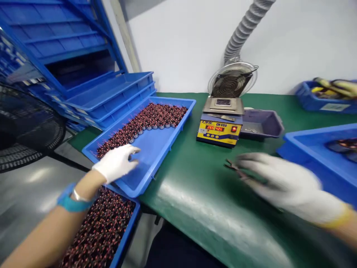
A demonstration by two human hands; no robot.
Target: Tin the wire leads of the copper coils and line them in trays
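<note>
My left hand (116, 162), in a white glove, hangs over the near left part of a blue tray (158, 147). Its thumb and fingers are apart; a small dark patch between them is too unclear to name. Rows of small round components (150, 117) with thin reddish wires fill the tray's far and left side. On the right, my gloved right hand (281, 182) is blurred by motion above the green tabletop. It is closed around a pair of pliers (237, 170), whose narrow jaws stick out to the left; the fingers partly hide the handles.
A yellow-and-blue soldering pot (217, 130) with a red digital display stands mid-table beneath a grey exhaust hose (247, 28). Beside it is a grey bin (260, 124). Another blue tray (315, 143) sits right. A lower tray of components (103, 230) and black fan (28, 126) are left.
</note>
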